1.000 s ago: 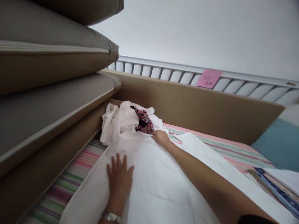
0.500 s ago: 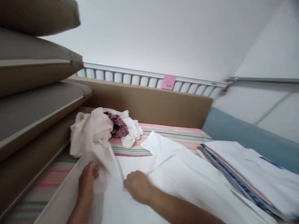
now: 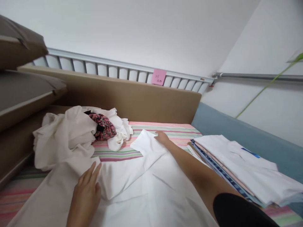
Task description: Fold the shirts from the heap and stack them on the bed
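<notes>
A white shirt point(image 3: 151, 179) is spread over the striped sheet in front of me, with a collar-like flap at its far end. My right hand point(image 3: 163, 138) reaches across it, fingers closed at the far right edge of that flap; the fingertips are partly hidden. On the left part of the cloth rests my left hand point(image 3: 86, 189), palm down and fingers stretched out, beside a raised fold. Beyond it lies a crumpled heap of off-white cloth point(image 3: 68, 135), with a floral dark-pink piece point(image 3: 104, 126) in it.
A stack of folded clothes point(image 3: 236, 167) lies on the right by a blue padded side point(image 3: 217, 121). Brown padded blocks point(image 3: 26, 91) are piled on the left. Behind stand a brown board point(image 3: 132, 97) and a rail point(image 3: 101, 69) with a pink note point(image 3: 158, 77).
My right hand has moved from the middle of the shirt to its far flap. My left hand has flattened onto the cloth. The view has shifted to the right.
</notes>
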Demonstrator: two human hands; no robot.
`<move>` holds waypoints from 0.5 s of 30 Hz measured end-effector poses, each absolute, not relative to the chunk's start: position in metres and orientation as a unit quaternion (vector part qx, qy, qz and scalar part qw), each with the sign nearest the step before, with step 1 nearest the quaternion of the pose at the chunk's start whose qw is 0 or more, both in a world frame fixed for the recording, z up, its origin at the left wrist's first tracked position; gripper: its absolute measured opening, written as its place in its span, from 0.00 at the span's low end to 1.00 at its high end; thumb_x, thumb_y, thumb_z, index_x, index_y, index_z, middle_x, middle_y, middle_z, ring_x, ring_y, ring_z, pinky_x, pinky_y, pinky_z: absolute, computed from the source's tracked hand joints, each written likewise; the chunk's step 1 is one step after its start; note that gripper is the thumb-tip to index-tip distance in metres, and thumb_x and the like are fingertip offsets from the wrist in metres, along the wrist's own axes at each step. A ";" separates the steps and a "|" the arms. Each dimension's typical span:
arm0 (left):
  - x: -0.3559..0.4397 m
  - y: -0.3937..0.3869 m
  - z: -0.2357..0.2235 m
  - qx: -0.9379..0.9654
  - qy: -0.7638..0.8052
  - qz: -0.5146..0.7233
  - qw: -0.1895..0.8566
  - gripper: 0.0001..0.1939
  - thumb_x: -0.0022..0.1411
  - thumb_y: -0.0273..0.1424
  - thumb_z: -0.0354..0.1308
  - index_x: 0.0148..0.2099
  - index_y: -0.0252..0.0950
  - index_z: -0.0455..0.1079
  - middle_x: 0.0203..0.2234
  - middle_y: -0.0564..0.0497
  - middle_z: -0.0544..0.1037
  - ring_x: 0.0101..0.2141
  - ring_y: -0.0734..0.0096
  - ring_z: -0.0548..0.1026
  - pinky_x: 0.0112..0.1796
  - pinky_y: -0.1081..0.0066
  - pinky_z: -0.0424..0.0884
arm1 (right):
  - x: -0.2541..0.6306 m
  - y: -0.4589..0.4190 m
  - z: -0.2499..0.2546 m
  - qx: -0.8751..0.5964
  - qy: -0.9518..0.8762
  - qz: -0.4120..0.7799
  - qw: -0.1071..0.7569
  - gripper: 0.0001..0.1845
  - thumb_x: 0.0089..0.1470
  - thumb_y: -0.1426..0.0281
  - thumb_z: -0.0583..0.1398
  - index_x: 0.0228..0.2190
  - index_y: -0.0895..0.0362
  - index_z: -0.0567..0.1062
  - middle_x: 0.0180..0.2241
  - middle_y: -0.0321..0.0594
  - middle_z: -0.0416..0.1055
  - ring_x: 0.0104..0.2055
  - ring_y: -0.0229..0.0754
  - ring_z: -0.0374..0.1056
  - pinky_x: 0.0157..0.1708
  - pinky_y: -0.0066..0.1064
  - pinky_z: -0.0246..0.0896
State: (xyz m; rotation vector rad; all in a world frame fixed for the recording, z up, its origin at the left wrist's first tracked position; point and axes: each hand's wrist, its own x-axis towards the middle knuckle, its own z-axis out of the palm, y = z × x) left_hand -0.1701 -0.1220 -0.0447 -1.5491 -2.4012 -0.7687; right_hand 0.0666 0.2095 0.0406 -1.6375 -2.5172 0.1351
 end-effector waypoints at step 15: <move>-0.170 -0.127 -0.072 -0.612 -0.783 -0.102 0.053 0.20 0.53 0.24 0.49 0.44 0.49 0.73 0.62 0.54 0.55 0.63 0.57 0.46 0.46 0.59 0.61 | 0.071 0.276 0.018 -0.572 -0.812 0.110 -0.023 0.21 0.38 0.71 0.64 0.40 0.57 0.75 0.42 0.44 0.73 0.42 0.48 0.68 0.38 0.31 0.61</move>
